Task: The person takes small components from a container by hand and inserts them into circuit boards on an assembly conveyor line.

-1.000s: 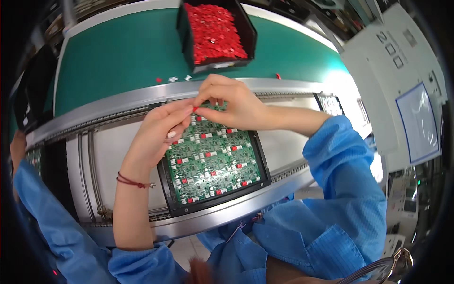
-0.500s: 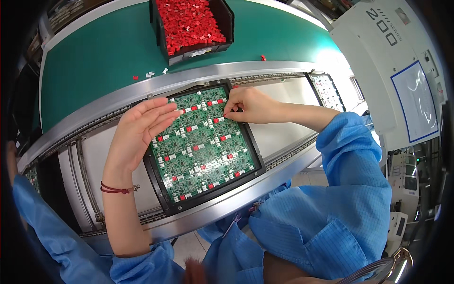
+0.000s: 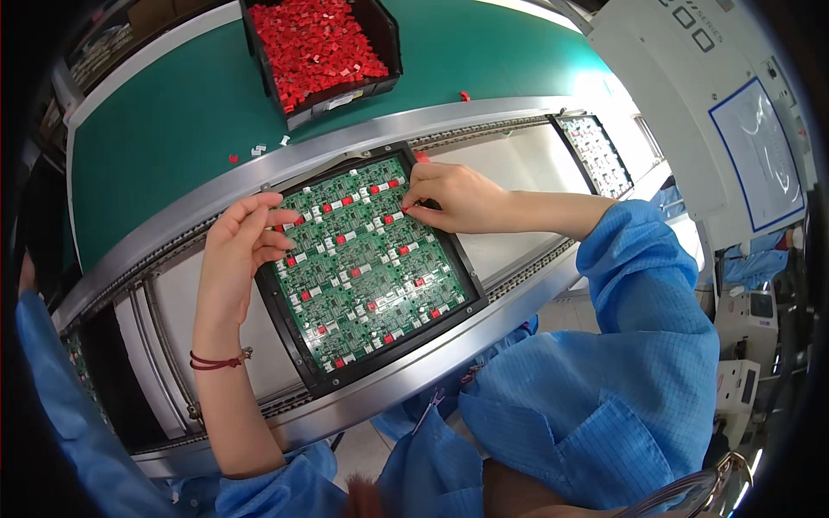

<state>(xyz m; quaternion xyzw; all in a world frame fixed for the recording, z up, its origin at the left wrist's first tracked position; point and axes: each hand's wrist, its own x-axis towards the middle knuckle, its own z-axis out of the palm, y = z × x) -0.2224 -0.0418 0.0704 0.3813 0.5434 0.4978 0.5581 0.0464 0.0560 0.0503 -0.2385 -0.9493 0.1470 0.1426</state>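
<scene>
A green circuit board panel (image 3: 358, 302) sits in a black frame (image 3: 466, 274) on the conveyor, with rows of small red and white connectors standing on it. My right hand (image 3: 453, 198) is at the panel's upper right edge, thumb and forefinger pinched on a small red connector (image 3: 404, 210) that is mostly covered by the fingertips. Over the upper left corner hovers my left hand (image 3: 237, 250), its fingers curved and apart, close to a red connector (image 3: 299, 221) on the board. I see nothing held in the left hand.
A black bin (image 3: 393, 73) full of red connectors (image 3: 315, 52) stands on the green mat (image 3: 164, 129). Loose white pieces (image 3: 258, 150) lie near the metal rail (image 3: 363, 134). Another framed board (image 3: 596, 155) is farther right. A co-worker's blue sleeve (image 3: 65, 406) shows at left.
My left hand has drawn left from the board's upper middle to its corner, uncovering connectors there. The right hand stays pinched at the right edge. The whole view has shifted slightly.
</scene>
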